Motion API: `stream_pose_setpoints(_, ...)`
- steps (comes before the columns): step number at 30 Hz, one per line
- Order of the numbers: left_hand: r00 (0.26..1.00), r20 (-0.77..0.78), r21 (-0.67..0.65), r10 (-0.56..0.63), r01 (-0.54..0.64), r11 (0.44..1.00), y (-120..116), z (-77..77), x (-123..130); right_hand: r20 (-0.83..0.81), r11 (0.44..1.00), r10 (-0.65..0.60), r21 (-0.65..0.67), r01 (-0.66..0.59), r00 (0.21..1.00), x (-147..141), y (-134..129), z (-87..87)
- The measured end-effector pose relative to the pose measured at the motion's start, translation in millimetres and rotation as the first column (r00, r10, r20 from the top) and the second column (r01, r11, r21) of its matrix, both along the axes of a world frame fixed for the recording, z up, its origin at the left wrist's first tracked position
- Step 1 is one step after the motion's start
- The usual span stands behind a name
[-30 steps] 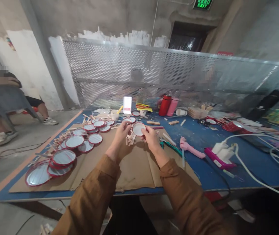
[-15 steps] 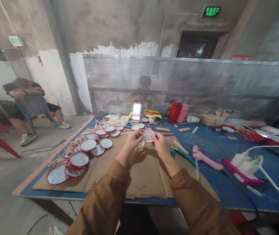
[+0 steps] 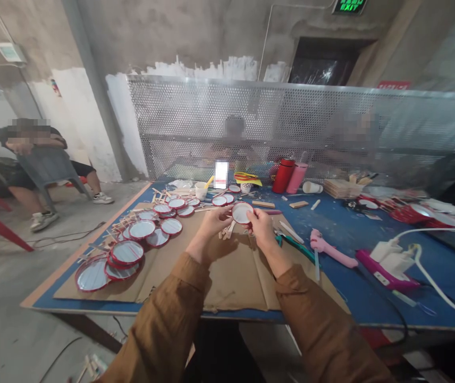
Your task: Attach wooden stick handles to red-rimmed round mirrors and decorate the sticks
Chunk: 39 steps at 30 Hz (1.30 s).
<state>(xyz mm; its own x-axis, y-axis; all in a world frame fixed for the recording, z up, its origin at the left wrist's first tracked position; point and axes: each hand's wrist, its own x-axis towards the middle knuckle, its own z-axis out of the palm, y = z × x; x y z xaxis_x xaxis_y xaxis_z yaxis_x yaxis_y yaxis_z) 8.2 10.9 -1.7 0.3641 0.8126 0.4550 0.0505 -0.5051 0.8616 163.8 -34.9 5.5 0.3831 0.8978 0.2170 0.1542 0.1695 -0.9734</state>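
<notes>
Between my two hands, above the cardboard sheet (image 3: 211, 287), is a small round disc (image 3: 242, 213) with a whitish face and a red rim. The fingers of my left hand (image 3: 213, 223) close on its left edge. My right hand (image 3: 262, 227) pinches its right edge, the thumb at the rim. Below the disc lie several flat wooden sticks (image 3: 227, 232), partly hidden by my left hand. Similar red-rimmed discs (image 3: 142, 229) of several sizes, some with sticks, lie grouped to the left on the cardboard.
Right of my hands are green-handled pliers (image 3: 297, 246), a pink glue gun (image 3: 331, 249) and a purple power strip (image 3: 387, 274). Farther back stand a lit phone (image 3: 220, 174), a paper cup (image 3: 201, 190) and a red bottle (image 3: 283, 175). A person (image 3: 40, 159) sits at the left.
The disc now faces me more fully, its red rim showing clearly, with both hands still on it. The whole view has shifted slightly, so the table appears higher.
</notes>
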Motion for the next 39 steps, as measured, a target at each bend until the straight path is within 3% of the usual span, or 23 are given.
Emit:
stream_pose_setpoints(9, 0.998, -0.036, 0.018, -0.052, 0.052, 0.998, -10, 15.1, -4, -0.023, 0.999, 0.05, -0.001, -0.05, 0.998, 0, 1, -2.0)
stream_pose_setpoints(16, 0.997, -0.071, 0.051, -0.036, 0.04, 0.998, -6, 11.2, -7, -0.032, 0.998, 0.059, -0.025, -0.06, 0.998, 0, -1, 0.9)
stream_pose_setpoints(24, 0.986, -0.113, 0.109, 0.12, -0.108, 0.988, 1, 4.3, -16, -0.023, 0.995, 0.099, -0.027, -0.1, 0.995, -4, -1, -4.8)
stream_pose_setpoints(30, 0.996, -0.078, 0.092, -0.031, 0.038, 0.995, -1, 3.4, -9, -0.065, 0.997, 0.059, -0.038, -0.062, 0.996, 0, -1, -1.6)
stream_pose_setpoints(39, 0.989, -0.15, 0.14, -0.003, 0.025, 0.99, 3, -0.4, -12, -0.108, 0.991, 0.117, -0.046, -0.122, 0.987, 0, 0, -0.5)
